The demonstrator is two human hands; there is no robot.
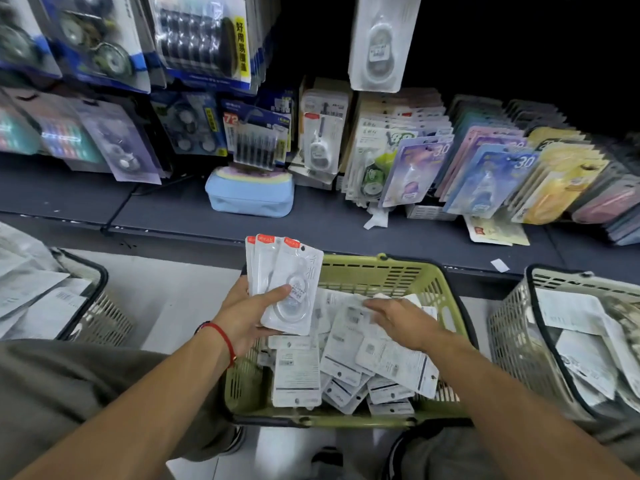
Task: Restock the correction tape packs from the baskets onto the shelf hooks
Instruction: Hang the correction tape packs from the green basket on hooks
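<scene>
The two grey mesh plastic baskets [86, 306] [512, 327] are cut off by the side edges. The blue-carded hanging blister packs [104, 46] are blurred. Print on the white flat packs [391, 362] cannot be read.

Correction tape packs, held fan [287, 285]: three white blister cards with red top labels, upright and overlapped, fronts showing a clear bubble over a white dispenser; gripped at the lower edge above the green basket's left side.

Correction tape packs, loose pile [349, 358]: many white cards lying flat and overlapping, mostly backs up with barcodes and print, inside the green basket [377, 271], a slatted plastic bin on the floor.

Hanging pack [379, 43]: one white card, apparently the same type, suspended high on the shelf display; its hook is not visible.
</scene>
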